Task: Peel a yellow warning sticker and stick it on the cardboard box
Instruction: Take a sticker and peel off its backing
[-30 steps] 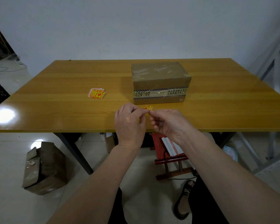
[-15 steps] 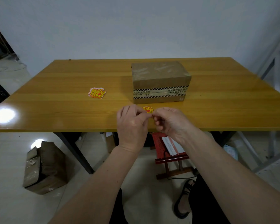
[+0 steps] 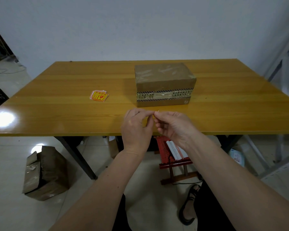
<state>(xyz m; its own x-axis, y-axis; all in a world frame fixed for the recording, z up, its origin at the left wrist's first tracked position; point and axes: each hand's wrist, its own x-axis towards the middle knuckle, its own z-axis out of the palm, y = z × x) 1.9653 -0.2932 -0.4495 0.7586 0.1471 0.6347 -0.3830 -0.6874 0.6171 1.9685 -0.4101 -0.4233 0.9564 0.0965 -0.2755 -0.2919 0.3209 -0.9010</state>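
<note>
The yellow sticker (image 3: 158,111) has turned nearly edge-on — both hands, left hand (image 3: 136,126) and right hand (image 3: 172,125), pinch it shut — cardboard box (image 3: 164,84) lies straight ahead, just beyond

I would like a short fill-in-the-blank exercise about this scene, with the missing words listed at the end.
1. The cardboard box stands on the ____ table.
2. The spare stickers lie on the table to the ____ of the box.
3. The left hand and the right hand meet at the ____, pinching something small between them.
4. A striped tape band runs across the box's ____ face.

Missing words: wooden; left; fingertips; front
</note>
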